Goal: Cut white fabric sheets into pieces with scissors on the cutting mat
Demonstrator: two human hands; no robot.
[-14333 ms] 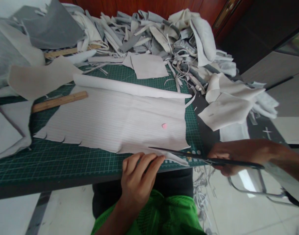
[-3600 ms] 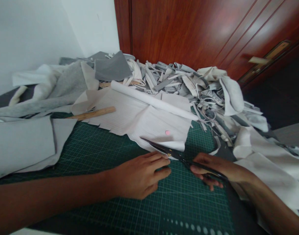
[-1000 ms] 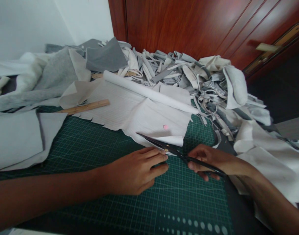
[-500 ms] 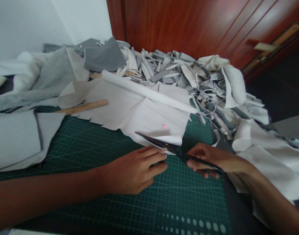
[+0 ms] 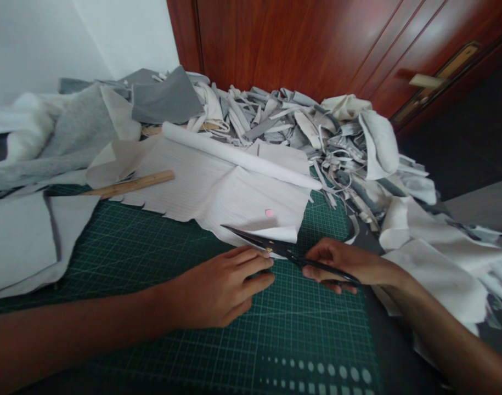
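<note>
Scissors (image 5: 271,246) have advanced up the lined white sheet (image 5: 201,192) since the earlier view, tips at 8 o'clock from its pink mark (image 5: 269,213); blade gap cannot be told. Right hand (image 5: 331,263) curls closed around the handles; left hand (image 5: 218,288), fingers (image 5: 251,262) flat and open, rests at 9 o'clock from the pivot. Sheet lies on a green cutting mat (image 5: 111,258), wooden ruler (image 5: 131,184) at 10 o'clock, fabric scraps (image 5: 295,131) at 12 o'clock.

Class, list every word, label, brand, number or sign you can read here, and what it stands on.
No words, brands or numbers can be read.
Green cutting mat: grid lines and graded dots, no legible text.
Wooden ruler: markings too blurred to read.
</note>
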